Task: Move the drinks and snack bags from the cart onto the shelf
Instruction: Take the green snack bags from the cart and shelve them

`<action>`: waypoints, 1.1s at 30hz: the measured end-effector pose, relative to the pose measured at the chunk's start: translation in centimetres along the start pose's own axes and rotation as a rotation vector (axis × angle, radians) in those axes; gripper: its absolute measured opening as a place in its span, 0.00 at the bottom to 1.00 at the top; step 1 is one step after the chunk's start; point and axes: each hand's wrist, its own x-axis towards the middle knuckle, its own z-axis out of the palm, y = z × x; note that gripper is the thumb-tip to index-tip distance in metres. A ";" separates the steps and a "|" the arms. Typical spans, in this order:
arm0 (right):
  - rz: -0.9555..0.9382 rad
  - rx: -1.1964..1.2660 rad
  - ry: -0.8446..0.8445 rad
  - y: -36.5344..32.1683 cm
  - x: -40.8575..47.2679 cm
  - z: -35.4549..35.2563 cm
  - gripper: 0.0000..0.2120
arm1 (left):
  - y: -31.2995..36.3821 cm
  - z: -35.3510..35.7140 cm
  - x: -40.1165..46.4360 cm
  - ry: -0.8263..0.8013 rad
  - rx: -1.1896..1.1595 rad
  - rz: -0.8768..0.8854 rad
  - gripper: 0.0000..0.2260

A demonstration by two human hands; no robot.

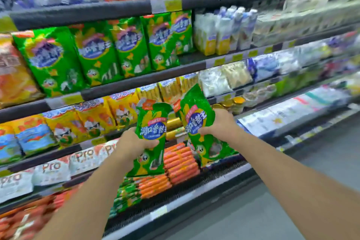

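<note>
Left hand point(134, 143): closed around the middle of a green snack bag point(151, 138), held upright before the shelving.
Right hand point(220, 123): gripping a second green bag point(198, 121), tilted, just beside the first.
Shelf point(124, 84): holds a row of matching green bags point(93, 50) (print blurred), above both hands.

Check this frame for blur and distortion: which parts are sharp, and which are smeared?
Head view: the two green bags, one in the left hand and one in the right hand, are fairly sharp, their print readable; the shelves smear with motion blur, worst at the top and far right; the wide-angle lens bows the shelf edges; lighting is bright and even, with glare on the packaging.
</note>
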 end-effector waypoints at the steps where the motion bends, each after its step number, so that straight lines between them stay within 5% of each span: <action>1: 0.013 0.021 0.021 0.9 0.7 -1.2 0.18 | 1.1 1.5 0.5 -0.012 -0.005 0.018 0.20; 7: 0.045 0.138 0.122 2.1 5.1 -6.6 0.34 | 6.1 6.7 4.2 -0.073 -0.086 0.075 0.18; 12: 0.000 0.345 0.191 -0.4 10.5 -9.9 0.22 | 8.9 6.3 8.0 -0.115 -0.096 0.103 0.18; 21: -0.062 0.515 0.119 -7.9 21.8 -11.0 0.41 | 12.5 3.0 11.3 -0.126 -0.115 0.161 0.18; 33: -0.097 0.621 0.079 -11.7 29.8 -9.6 0.34 | 14.6 4.3 11.0 -0.108 -0.068 0.091 0.22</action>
